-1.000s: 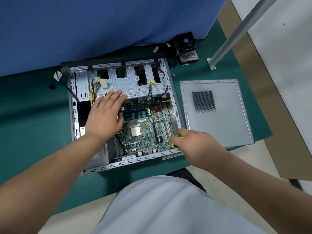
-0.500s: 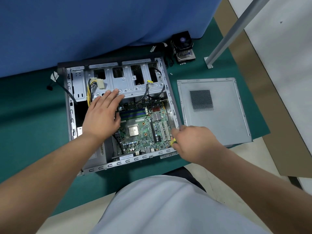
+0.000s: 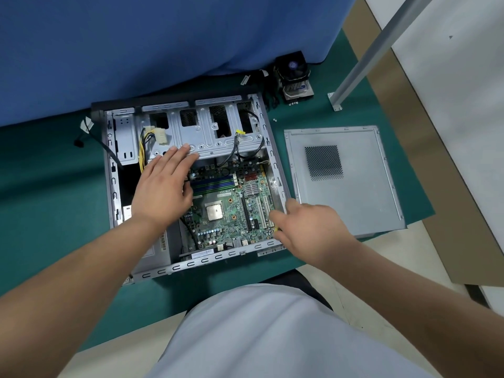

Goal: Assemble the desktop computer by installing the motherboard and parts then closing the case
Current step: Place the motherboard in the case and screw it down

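We are looking down into the open case, which is lying on its side on the green-covered bench. The motherboard is already sitting inside, in the right part of the case below the drive cage. We are resting our left hand flat over the board's left edge, its fingers straight, close together and reaching to the drive cage. Our right hand is hovering at the board's near right corner, its fingers curled around something small and yellow, apparently a tool; we cannot tell what it is.

We are judging the task to be at an early-to-middle stage: the board is placed, and we are probably fastening it. The processor socket is showing bare, while the cooler fan is waiting on the bench beyond the case. The side panel is lying just beside the case on the right, not yet fitted.
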`<state>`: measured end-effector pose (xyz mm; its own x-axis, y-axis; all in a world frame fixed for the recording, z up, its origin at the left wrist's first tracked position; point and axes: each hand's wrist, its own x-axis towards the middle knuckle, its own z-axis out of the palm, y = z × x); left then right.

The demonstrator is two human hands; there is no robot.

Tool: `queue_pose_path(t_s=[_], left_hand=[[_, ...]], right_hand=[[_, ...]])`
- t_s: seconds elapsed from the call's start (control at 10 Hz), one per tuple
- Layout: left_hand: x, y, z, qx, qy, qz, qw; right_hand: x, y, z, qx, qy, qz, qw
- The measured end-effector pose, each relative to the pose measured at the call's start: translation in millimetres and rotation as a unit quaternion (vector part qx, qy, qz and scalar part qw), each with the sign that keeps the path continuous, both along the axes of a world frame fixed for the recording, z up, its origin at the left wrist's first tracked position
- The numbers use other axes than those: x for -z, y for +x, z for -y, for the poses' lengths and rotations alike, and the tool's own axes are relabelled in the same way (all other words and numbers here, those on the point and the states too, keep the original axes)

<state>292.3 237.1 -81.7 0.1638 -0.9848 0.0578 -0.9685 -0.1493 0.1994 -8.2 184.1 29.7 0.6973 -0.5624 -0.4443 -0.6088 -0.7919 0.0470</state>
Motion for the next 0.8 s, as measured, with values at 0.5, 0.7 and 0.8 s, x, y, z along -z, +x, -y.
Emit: queue_pose_path(t_s=[0.5, 0.7, 0.8], left_hand=[[0.2, -0.2, -0.2, -0.001, 0.005, -0.003, 1.0], [-1.0, 0.1, -0.7, -0.003, 0.004, -0.007, 1.0], [-1.8, -0.2, -0.6, -0.004, 0.004, -0.007, 1.0]], right_hand=[[4.0, -2.5, -4.6, 0.022, -0.082, -0.009, 0.996], [3.3, -6.2, -8.0, -0.032, -0.03, 0.032, 0.999], [3.2, -1.5, -9.3, 0.01, -0.063, 0.027, 0.998]])
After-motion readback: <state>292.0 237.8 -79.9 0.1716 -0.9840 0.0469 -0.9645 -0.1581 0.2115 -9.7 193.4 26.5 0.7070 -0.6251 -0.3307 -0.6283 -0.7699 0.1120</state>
